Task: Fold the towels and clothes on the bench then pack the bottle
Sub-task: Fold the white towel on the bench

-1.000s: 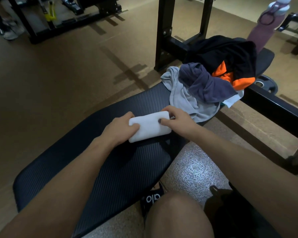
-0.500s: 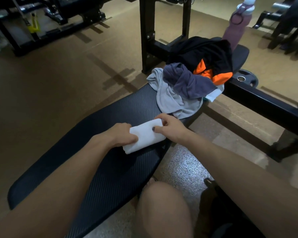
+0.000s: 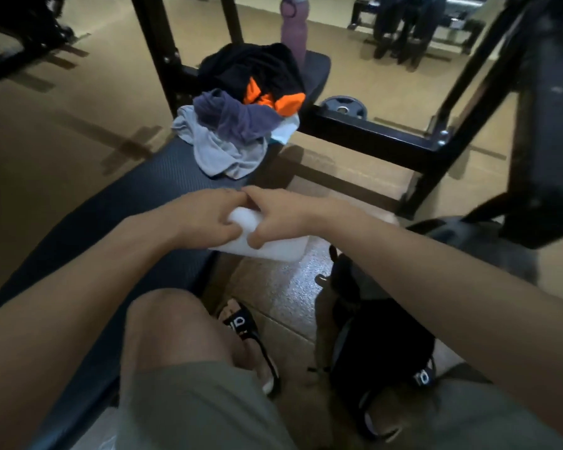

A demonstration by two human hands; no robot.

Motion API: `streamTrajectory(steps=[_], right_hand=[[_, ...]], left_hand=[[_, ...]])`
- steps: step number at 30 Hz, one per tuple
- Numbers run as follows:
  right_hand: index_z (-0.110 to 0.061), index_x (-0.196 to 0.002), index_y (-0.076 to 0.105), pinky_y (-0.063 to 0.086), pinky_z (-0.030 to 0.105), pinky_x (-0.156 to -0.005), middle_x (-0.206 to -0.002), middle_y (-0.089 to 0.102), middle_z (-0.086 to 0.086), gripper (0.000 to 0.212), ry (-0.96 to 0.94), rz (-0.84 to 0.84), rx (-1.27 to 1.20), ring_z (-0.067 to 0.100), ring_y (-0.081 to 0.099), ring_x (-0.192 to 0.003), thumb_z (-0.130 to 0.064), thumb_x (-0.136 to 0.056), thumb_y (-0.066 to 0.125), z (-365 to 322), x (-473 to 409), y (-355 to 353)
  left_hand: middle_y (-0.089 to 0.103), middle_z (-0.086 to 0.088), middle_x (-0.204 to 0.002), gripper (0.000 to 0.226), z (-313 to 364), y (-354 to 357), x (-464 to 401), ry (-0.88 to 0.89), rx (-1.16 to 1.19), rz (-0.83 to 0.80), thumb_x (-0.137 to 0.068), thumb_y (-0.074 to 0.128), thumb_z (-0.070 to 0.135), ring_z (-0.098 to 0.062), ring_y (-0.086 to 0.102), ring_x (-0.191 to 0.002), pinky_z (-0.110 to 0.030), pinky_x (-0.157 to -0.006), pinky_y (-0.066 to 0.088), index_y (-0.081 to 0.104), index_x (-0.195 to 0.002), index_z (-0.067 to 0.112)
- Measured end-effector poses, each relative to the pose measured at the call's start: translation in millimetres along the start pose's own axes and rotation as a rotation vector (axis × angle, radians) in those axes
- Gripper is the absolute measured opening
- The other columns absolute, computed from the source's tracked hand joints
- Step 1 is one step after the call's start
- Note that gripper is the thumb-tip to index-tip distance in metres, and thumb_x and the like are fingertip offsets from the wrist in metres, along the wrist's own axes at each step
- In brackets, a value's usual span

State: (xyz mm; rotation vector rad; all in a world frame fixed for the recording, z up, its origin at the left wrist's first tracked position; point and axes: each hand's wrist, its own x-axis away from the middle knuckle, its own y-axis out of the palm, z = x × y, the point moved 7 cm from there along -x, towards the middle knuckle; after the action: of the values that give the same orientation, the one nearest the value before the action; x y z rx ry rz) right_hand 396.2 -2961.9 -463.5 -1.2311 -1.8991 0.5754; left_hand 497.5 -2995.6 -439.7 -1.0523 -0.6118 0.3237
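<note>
Lifted off the ribbed pad since half a second ago, the folded white towel (image 3: 267, 246) is now hanging past the bench's (image 3: 163, 177) near edge, over the speckled floor. I'm seeing both hands gripping it: left hand (image 3: 205, 216) curling round its left end, right hand (image 3: 273, 216) pinching the top, fingertips of the two touching. It's looking soft, smooth, a rounded slab (edges blurred). Farther along the bench, the crumpled clothes (image 3: 241, 108) are lying heaped: grey, purple, black and orange. Behind them the mauve bottle (image 3: 294, 30) is standing upright.
</note>
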Motion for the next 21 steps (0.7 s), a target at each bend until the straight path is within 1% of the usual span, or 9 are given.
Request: streamTrajectory(steps=[3, 6, 9, 10, 12, 14, 16, 18, 21], right_hand=[[-0.021, -0.135, 0.048, 0.049, 0.034, -0.081, -0.123, 0.059, 0.001, 0.062, 0.103, 0.007, -0.031, 0.018, 0.057, -0.102, -0.042, -0.082, 0.072, 32, 48, 25], [-0.018, -0.128, 0.052, 0.053, 0.041, -0.086, -0.117, 0.061, 0.003, 0.049, 0.165, 0.078, -0.083, 0.021, 0.060, -0.100, -0.042, -0.088, 0.066, 65, 95, 65], [-0.014, -0.127, 0.052, 0.052, 0.042, -0.086, -0.120, 0.059, 0.007, 0.042, 0.276, 0.169, -0.116, 0.025, 0.060, -0.102, -0.033, -0.091, 0.064, 103, 141, 109], [-0.013, -0.127, 0.052, 0.052, 0.040, -0.085, -0.123, 0.058, 0.008, 0.042, 0.326, 0.190, -0.108, 0.027, 0.059, -0.105, -0.031, -0.091, 0.064, 119, 155, 123], [-0.012, -0.125, 0.051, 0.050, 0.038, -0.082, -0.125, 0.057, 0.009, 0.041, 0.429, 0.200, -0.052, 0.030, 0.059, -0.109, -0.031, -0.091, 0.063, 152, 183, 151], [-0.012, -0.128, 0.049, 0.051, 0.040, -0.086, -0.128, 0.056, 0.011, 0.044, 0.532, 0.192, 0.001, 0.032, 0.058, -0.113, -0.032, -0.091, 0.061, 186, 206, 174], [-0.012, -0.135, 0.045, 0.051, 0.041, -0.091, -0.132, 0.053, 0.013, 0.050, 0.624, 0.197, 0.037, 0.033, 0.056, -0.117, -0.031, -0.092, 0.059, 214, 225, 187], [-0.009, -0.138, 0.043, 0.049, 0.040, -0.091, -0.132, 0.052, 0.014, 0.052, 0.670, 0.214, 0.081, 0.034, 0.054, -0.119, -0.028, -0.092, 0.058, 234, 237, 195], [-0.006, -0.135, 0.048, 0.047, 0.040, -0.088, -0.125, 0.056, 0.016, 0.050, 0.682, 0.277, 0.185, 0.037, 0.056, -0.112, -0.019, -0.087, 0.059, 254, 243, 198]], left_hand=[[0.054, 0.005, -0.103, 0.034, 35, 27, -1, 0.077, -0.012, -0.024, -0.079, 0.053, 0.038, -0.017, 0.057, -0.090, -0.040, -0.076, 0.049, 0.054, -0.110, 0.024], [0.053, 0.002, -0.104, 0.023, 68, 70, -9, 0.109, 0.025, -0.084, -0.088, 0.063, 0.022, -0.015, 0.053, -0.089, -0.028, -0.070, 0.043, 0.054, -0.109, 0.019], [0.052, 0.005, -0.107, 0.035, 97, 128, -24, 0.100, 0.130, -0.186, -0.083, 0.071, 0.020, -0.013, 0.054, -0.091, -0.028, -0.068, 0.044, 0.046, -0.102, 0.037], [0.049, 0.007, -0.112, 0.043, 108, 146, -30, 0.086, 0.185, -0.223, -0.081, 0.074, 0.023, -0.013, 0.054, -0.097, -0.027, -0.071, 0.044, 0.045, -0.109, 0.037], [0.043, 0.010, -0.121, 0.066, 130, 178, -42, 0.034, 0.343, -0.274, -0.081, 0.078, 0.029, -0.011, 0.051, -0.111, -0.025, -0.083, 0.046, 0.038, -0.134, 0.026], [0.047, 0.014, -0.116, 0.063, 152, 204, -57, 0.011, 0.475, -0.233, -0.083, 0.078, 0.033, -0.006, 0.053, -0.109, -0.019, -0.081, 0.047, 0.038, -0.130, 0.019], [0.055, 0.007, -0.117, 0.063, 162, 231, -76, -0.043, 0.511, -0.149, -0.081, 0.079, 0.039, -0.013, 0.058, -0.111, -0.026, -0.083, 0.052, 0.043, -0.126, 0.014], [0.057, -0.004, -0.129, 0.071, 158, 265, -92, -0.170, 0.522, -0.141, -0.080, 0.077, 0.042, -0.024, 0.057, -0.120, -0.036, -0.092, 0.051, 0.041, -0.132, 0.011], [0.054, -0.016, -0.137, 0.073, 143, 313, -101, -0.383, 0.523, -0.198, -0.093, 0.064, 0.043, -0.034, 0.054, -0.125, -0.031, -0.086, 0.042, 0.030, -0.147, 0.006]])
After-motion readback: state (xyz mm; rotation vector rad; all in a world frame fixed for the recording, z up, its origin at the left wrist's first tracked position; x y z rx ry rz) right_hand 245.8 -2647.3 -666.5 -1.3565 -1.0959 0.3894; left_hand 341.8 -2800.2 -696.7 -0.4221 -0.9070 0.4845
